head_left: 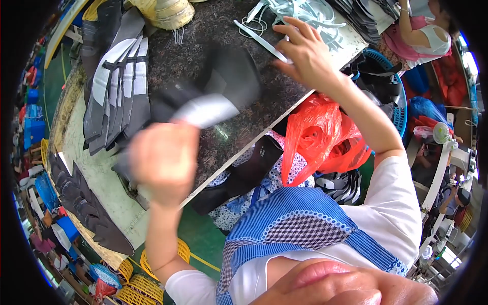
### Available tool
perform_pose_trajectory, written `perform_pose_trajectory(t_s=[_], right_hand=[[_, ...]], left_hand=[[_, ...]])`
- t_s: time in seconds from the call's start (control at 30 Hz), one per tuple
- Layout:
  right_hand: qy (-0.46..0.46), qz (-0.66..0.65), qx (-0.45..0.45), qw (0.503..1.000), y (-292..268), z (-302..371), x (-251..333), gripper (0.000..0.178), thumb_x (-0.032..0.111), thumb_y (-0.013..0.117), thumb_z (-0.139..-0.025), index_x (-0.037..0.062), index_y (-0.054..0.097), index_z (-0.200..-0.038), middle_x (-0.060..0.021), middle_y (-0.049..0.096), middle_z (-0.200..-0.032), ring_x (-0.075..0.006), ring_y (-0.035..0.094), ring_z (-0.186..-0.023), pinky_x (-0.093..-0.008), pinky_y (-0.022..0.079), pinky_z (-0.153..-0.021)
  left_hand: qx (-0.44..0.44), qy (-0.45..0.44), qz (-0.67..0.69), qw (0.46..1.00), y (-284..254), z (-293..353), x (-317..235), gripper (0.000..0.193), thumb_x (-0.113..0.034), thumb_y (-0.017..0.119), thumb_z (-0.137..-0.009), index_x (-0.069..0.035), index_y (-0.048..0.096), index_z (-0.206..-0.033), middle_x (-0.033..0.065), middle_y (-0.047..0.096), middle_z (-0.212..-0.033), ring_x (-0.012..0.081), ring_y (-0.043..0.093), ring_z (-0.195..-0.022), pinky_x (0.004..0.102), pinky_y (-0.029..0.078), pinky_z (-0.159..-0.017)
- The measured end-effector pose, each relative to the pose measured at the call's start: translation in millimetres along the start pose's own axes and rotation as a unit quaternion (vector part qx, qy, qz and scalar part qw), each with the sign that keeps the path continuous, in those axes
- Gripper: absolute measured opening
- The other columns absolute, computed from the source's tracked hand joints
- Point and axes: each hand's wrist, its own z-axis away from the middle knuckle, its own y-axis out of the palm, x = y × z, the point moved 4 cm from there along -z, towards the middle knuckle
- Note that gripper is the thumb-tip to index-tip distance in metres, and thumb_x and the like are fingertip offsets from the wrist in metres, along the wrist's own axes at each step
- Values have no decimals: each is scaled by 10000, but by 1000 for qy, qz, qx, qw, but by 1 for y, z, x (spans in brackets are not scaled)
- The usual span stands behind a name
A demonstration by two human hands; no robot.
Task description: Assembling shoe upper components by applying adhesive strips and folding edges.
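My left hand [165, 157] is smeared by motion above the near edge of the dark speckled tabletop, and its fingers cannot be made out. Just beyond it is a blurred black sheet piece [234, 73] with a white patch; whether the hand grips it is unclear. At the table's far right, my right hand [310, 58] has its thumb and forefinger around the end of a thin pale strip [259, 40]. Its other fingers are spread. Behind that hand lies a tangled heap of pale blue-white strips [310, 18].
Layered black pieces with white patches [122, 86] lie on the left; more dark pieces [89, 213] overlap along the left edge. A yellowish wrapped roll [170, 12] stands at the back. Red plastic bags [323, 137] and a blue basket [401, 101] are on the right. Another person [419, 35] sits beyond.
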Motion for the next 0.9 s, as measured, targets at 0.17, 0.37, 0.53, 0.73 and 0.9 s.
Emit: perform_pose_trajectory(t_s=[0.17, 0.37, 0.53, 0.73, 0.9], right_hand=[[183, -452, 74, 870, -13, -30, -31, 128, 105, 742, -875, 56, 727, -993, -88, 681, -1252, -287, 536, -1319, -421, 412, -1134], [-127, -194, 161, 959, -25, -38, -29, 379, -21, 650, -792, 47, 672, -1164, -105, 641, -1299, -309, 502, -1354, -439, 384, -1180], [-19, -345, 147, 927, -35, -43, -39, 180, 50, 693, -854, 27, 709, -1032, -72, 687, -1145, -287, 566, -1246, -414, 488, -1026], [-165, -170, 149, 960, -17, -33, -32, 306, 66, 714, -826, 43, 682, -1129, -121, 673, -1176, -349, 519, -1296, -470, 424, -1113], [12, -419, 86, 904, -30, -43, -46, 170, 122, 709, -941, 22, 656, -1069, -60, 673, -1056, -196, 633, -1080, -337, 495, -979]], left_hand=[[213, -80, 309, 923, 6, 24, -25, 293, -212, 764, -844, -18, 723, -1060, 107, 694, -941, 295, 698, -908, 412, 570, -810], [224, -109, 427, 869, 4, -64, 1, 312, -153, 805, -859, -6, 733, -1125, 133, 735, -1019, 282, 729, -958, 361, 565, -835], [158, -118, 521, 830, 35, -115, -13, 455, -158, 787, -884, -58, 659, -1308, 90, 676, -1305, 210, 659, -1118, 322, 533, -906], [255, -93, 435, 859, 94, -154, -18, 734, -272, 833, -826, -78, 520, -1461, 101, 606, -1399, 222, 638, -1119, 335, 519, -927], [227, -25, 439, 869, 99, -161, -14, 745, -357, 824, -806, -30, 533, -1410, 196, 606, -1313, 322, 593, -1257, 395, 484, -1061]])
